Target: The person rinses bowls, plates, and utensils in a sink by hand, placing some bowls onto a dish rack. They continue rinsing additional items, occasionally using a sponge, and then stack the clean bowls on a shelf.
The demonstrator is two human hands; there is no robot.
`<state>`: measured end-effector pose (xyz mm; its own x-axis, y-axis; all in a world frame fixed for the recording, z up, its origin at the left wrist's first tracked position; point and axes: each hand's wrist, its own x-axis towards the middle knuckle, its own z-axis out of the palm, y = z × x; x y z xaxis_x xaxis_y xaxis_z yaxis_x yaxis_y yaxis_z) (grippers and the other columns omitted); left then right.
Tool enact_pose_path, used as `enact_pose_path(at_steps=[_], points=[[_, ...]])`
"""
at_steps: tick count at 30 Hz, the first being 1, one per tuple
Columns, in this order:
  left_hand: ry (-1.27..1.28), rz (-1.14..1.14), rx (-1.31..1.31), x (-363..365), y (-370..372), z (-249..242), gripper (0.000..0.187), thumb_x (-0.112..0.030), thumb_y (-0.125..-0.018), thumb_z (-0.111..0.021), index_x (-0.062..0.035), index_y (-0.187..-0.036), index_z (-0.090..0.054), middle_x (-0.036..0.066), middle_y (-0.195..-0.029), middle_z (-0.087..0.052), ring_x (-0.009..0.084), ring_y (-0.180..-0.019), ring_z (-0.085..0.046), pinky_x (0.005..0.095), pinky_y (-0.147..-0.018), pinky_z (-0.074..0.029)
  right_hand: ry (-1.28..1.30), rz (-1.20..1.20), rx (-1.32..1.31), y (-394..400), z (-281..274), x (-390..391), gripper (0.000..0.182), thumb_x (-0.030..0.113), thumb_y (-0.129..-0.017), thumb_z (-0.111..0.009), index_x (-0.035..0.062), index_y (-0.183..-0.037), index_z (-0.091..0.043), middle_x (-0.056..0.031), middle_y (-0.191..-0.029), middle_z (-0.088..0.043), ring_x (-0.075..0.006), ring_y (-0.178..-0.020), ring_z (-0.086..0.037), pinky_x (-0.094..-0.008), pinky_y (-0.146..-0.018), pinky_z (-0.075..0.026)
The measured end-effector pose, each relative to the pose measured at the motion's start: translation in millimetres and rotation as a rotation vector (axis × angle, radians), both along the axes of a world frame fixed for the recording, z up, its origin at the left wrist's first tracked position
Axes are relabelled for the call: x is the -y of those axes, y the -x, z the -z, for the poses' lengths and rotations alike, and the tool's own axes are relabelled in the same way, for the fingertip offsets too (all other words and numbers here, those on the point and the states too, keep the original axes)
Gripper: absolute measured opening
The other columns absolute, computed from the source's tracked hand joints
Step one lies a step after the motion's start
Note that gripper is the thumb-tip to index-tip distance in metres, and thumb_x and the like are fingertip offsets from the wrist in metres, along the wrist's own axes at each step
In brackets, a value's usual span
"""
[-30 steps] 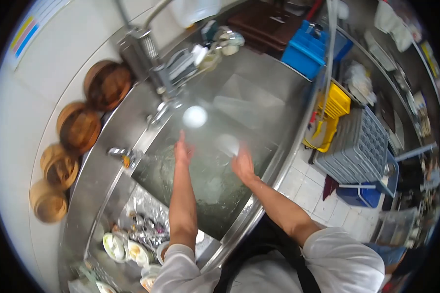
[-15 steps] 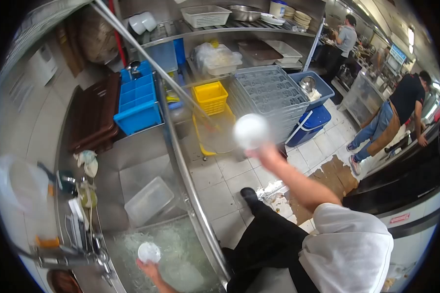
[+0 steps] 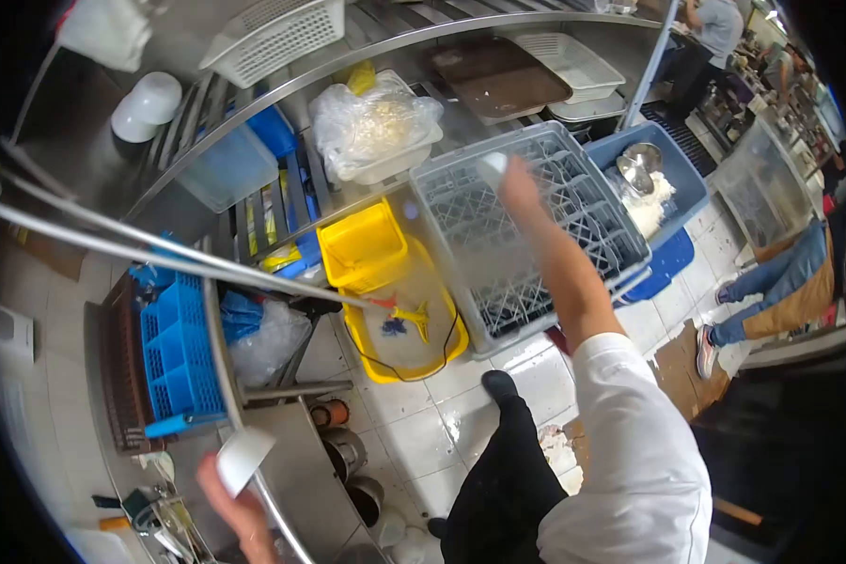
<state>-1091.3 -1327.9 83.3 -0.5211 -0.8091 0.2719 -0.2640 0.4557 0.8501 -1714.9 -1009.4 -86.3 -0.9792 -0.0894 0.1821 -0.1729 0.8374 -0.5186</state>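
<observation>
My right hand [image 3: 522, 191] is stretched out over the grey dish rack [image 3: 430, 179], fingers closed on a small white bowl [image 3: 492, 169]. That bowl is tilted and blurred, close over the rack's left far compartments. Down at the lower left, my left hand [image 3: 227, 503] grips another white bowl [image 3: 244, 458] by its side. The second bowl is tipped and overlaps the metal rail [image 3: 277, 515] of the sink counter in this view.
Left of the rack, a yellow tub [image 3: 456, 343] and a yellow basket [image 3: 362, 246] sit low. A blue bin [image 3: 691, 188] with metal bowls stands right of it. Metal poles [image 3: 179, 258] cross the left side. Another person [image 3: 790, 273] stands at far right.
My right hand has carried its bowl out over the rack. The left hand has lifted its bowl out of the sink water. The view has turned toward the rack.
</observation>
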Motion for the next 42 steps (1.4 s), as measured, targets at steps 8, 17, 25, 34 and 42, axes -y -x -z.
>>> enact_pose_path(at_steps=[8,17,25,34,42], points=[[-1.058,0.319,-0.075,-176.5,397.5,152.4,0.054,0.002,-0.082,-0.045,-0.007,-0.133,-0.035,0.014,-0.121,-0.051,0.0283,-0.101,-0.059,0.0366,-0.062,-0.058,0.229,-0.598,0.426,43.8,58.9,-5.6,0.071,0.036,-0.08,-0.064,0.0058,-0.136,-0.032,-0.0202,-0.138,-0.033,-0.0383,-0.114,-0.05,-0.045,-0.093,-0.043],[-0.799,0.674,-0.03,-295.4,523.1,139.4,0.098,-0.025,-0.081,-0.07,-0.0059,-0.145,0.003,0.025,-0.136,-0.034,0.0252,-0.105,-0.057,0.0318,-0.077,-0.053,0.103,-0.291,-0.28,97.7,45.3,-107.7,0.041,-0.003,-0.075,-0.051,-0.0026,-0.117,-0.051,-0.0186,-0.11,-0.058,-0.0333,-0.102,-0.056,-0.0387,-0.092,-0.044],[-0.348,-0.36,0.11,-163.3,57.4,44.2,0.026,-0.006,-0.086,-0.056,-0.0061,-0.111,-0.058,0.005,-0.094,-0.062,0.0135,-0.087,-0.061,0.0292,-0.076,-0.049,-0.483,-0.706,-0.461,195.7,145.3,-53.9,0.052,0.024,-0.094,-0.039,-0.0011,-0.139,-0.028,-0.0197,-0.136,-0.04,-0.0325,-0.127,-0.038,-0.041,-0.106,-0.03],[-0.442,-1.763,0.425,-190.4,-578.8,158.5,0.049,-0.027,-0.073,-0.072,0.0028,-0.11,-0.059,0.018,-0.098,-0.066,0.0262,-0.09,-0.064,0.0328,-0.08,-0.048,-0.569,-0.512,-0.036,-102.8,85.1,-38.3,0.071,0.02,-0.082,-0.057,0.001,-0.141,-0.023,-0.0244,-0.138,-0.034,-0.0389,-0.127,-0.035,-0.0456,-0.102,-0.033],[-0.693,-0.936,0.715,-120.7,-702.5,325.0,0.062,-0.035,-0.077,-0.066,0.0,-0.125,-0.047,0.017,-0.123,-0.054,0.0262,-0.112,-0.053,0.0377,-0.093,-0.043,-0.213,-0.98,0.209,-396.4,-46.9,45.9,0.058,0.006,-0.087,-0.047,0.0036,-0.141,-0.026,-0.0196,-0.141,-0.032,-0.0316,-0.126,-0.038,-0.0388,-0.099,-0.037]])
